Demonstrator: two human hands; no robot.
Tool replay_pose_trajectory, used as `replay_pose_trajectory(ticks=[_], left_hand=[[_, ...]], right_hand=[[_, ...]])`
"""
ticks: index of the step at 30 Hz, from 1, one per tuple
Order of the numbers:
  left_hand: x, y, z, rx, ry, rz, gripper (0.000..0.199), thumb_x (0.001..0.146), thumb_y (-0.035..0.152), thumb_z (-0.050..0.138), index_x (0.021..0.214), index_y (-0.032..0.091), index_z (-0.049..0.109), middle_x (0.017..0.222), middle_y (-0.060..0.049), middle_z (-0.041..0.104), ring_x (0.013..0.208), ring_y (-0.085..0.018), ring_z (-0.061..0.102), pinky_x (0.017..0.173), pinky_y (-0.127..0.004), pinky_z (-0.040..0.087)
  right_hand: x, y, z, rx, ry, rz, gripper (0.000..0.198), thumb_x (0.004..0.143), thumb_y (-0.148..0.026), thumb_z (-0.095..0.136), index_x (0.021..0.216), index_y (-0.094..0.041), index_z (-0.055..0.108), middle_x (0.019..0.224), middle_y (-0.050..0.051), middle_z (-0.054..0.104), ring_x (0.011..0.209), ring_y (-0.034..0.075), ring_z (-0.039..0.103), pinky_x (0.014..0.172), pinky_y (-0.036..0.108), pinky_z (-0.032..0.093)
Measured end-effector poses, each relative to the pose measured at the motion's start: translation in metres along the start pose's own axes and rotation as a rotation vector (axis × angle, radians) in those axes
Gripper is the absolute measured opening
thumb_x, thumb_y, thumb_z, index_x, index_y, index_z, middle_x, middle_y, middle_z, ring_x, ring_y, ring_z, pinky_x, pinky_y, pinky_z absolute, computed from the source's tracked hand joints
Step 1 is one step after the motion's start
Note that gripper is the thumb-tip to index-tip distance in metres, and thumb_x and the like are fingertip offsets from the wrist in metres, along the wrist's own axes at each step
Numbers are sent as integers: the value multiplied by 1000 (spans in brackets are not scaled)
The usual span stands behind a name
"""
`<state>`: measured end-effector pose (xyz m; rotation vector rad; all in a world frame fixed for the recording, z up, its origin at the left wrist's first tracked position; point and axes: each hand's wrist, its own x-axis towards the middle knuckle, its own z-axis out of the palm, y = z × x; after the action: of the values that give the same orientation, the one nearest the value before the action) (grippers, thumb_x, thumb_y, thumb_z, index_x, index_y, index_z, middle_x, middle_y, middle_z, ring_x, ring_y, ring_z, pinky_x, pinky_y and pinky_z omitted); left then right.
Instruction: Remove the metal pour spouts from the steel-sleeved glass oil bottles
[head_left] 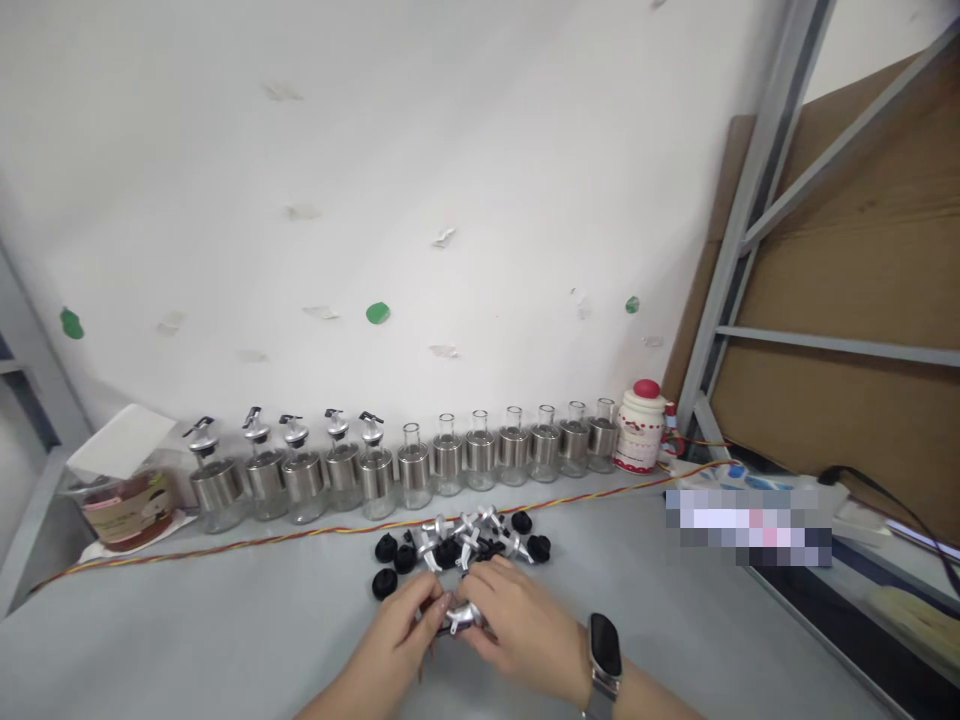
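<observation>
We look through one head-worn camera, facing forward and down across the grey table (247,630) to the white wall (495,150) (which fills most of the upper half), with the left hand (409,625) and right hand (517,622) close to us and the bottles (480,460) farther off.

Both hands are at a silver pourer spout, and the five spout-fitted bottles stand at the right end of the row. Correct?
Wrong end: the head view shows the five spout-fitted bottles at the left end of the row. The left hand and right hand are at a silver pourer spout.
</observation>
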<state>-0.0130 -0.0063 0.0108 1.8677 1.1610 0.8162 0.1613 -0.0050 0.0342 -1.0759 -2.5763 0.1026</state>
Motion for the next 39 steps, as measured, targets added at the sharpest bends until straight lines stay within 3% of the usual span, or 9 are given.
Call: replay_pose_trajectory(ticks=[10,18,26,29,34,39], left_hand=[[-5,15,-2,-167,-18,-21,24,83,37,36,67,20,40,63,4,37,58,-11,40,54,-20,34],[0,9,1,-305,-53,-73,25,81,39,40,66,20,42,60,6,36,52,-9,40,48,-19,36],[5,6,1,-354,-68,-110,28,76,45,42,64,20,40,54,8,35,42,-8,40,42,-20,38],[11,-1,-16,-310,42,-100,30,79,48,32,63,23,32,45,11,24,36,-9,35,40,-20,34],[14,-4,-51,-46,305,-40,30,83,45,29,64,22,36,55,6,39,51,-12,43,55,-23,37],[11,-13,-50,312,394,49,19,78,37,46,68,23,52,73,1,47,71,-18,47,68,-29,36]], right_hand=[[-1,-3,-2,168,-17,21,8,77,-21,53,85,-21,53,83,1,53,81,16,49,71,25,37],[0,2,3,431,-45,130,13,70,-23,62,79,-20,52,74,-3,52,66,11,49,60,20,37],[0,5,0,483,-60,117,15,68,-24,64,80,-20,55,77,-2,54,66,11,50,59,19,37],[-2,14,3,431,-85,114,16,66,-26,66,77,-20,57,75,-3,54,66,11,49,58,19,35],[-1,24,7,445,-87,271,18,67,-29,64,81,-19,56,71,-3,55,63,11,48,55,18,35],[-2,19,7,413,-88,254,18,68,-31,62,81,-21,55,72,-3,57,63,12,49,54,18,34]])
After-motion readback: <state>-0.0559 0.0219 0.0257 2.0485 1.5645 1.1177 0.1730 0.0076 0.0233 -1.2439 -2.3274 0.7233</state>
